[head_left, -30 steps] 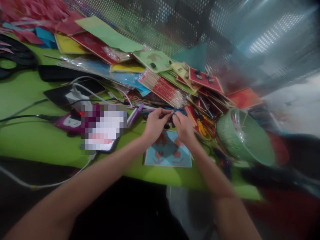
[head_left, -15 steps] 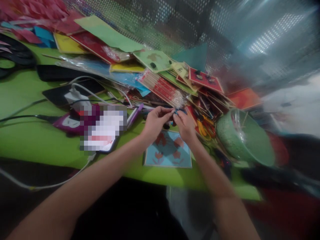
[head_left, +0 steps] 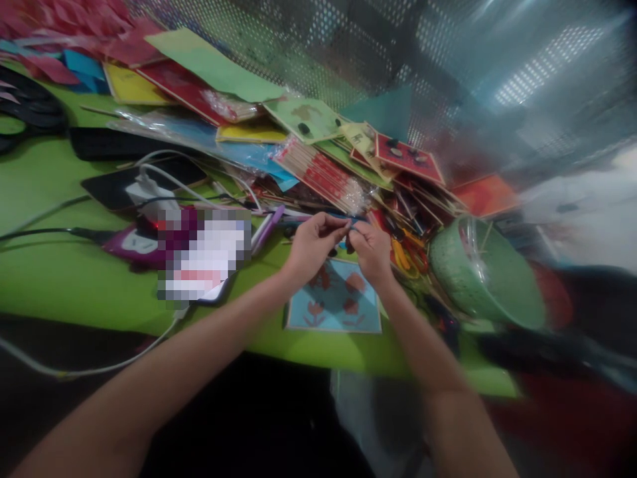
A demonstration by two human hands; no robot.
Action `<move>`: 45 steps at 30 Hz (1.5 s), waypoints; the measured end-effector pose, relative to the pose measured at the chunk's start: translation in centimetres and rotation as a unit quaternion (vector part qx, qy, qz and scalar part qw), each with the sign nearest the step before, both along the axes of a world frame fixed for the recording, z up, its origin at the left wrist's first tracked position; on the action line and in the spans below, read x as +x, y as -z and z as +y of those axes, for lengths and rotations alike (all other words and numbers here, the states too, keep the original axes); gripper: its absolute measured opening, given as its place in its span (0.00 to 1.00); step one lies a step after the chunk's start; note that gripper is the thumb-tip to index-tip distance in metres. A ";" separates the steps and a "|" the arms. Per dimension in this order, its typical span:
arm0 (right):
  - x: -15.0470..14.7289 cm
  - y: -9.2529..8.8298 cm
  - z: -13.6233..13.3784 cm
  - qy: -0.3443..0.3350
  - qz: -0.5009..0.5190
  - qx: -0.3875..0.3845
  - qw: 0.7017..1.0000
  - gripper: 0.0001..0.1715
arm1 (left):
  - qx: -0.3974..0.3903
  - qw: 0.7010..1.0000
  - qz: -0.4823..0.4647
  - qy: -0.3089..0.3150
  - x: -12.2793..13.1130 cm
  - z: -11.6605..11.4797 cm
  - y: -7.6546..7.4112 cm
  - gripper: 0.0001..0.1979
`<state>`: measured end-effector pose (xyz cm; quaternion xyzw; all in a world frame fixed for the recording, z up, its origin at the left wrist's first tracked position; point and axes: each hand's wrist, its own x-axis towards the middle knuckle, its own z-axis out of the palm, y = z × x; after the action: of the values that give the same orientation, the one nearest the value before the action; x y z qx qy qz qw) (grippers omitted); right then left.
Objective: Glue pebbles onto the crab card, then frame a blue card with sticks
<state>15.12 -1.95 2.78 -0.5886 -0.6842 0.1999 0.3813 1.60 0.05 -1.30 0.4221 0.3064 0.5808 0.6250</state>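
Blue card with red flower shapes (head_left: 334, 302) was placed flat beneath the hands, its far corners partly hidden by the left hand (head_left: 311, 245) and the right hand (head_left: 371, 249). Fingertips were pinched and brought together; whether anything was gripped in either hand could not be told. Both forearms were stretched forward and angled inward, with the card framed between them. To the right, a green bowl (head_left: 440, 265) was seen with a clear wrapper (head_left: 476, 249) and thin sticks inside. Beyond the hands, red-and-white sticks (head_left: 321, 174) were enclosed in clear plastic, and the far side was crowded by stacked cards (head_left: 213, 70). Bare green surface (head_left: 266, 302) was left between the card and the phone (head_left: 213, 255), while the front edge was set just below the card.
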 end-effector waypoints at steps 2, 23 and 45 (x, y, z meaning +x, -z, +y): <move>0.0 -0.1 0.0 -0.005 0.016 -0.002 1.000 0.17 | -0.009 1.000 -0.007 0.008 0.0 0.1 0.0 0.16; 0.6 -0.4 -0.2 -0.013 -0.098 0.039 0.994 0.17 | -0.067 0.993 -0.095 0.025 0.1 0.4 0.0 0.20; 1.0 0.0 0.7 -0.049 0.104 -0.042 0.992 0.13 | -0.034 0.997 -0.050 0.049 0.1 0.4 0.2 0.21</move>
<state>16.09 -1.24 2.75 -0.5459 -0.6596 0.3073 0.4152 1.73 0.46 -1.49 0.3855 0.2729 0.5591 0.6814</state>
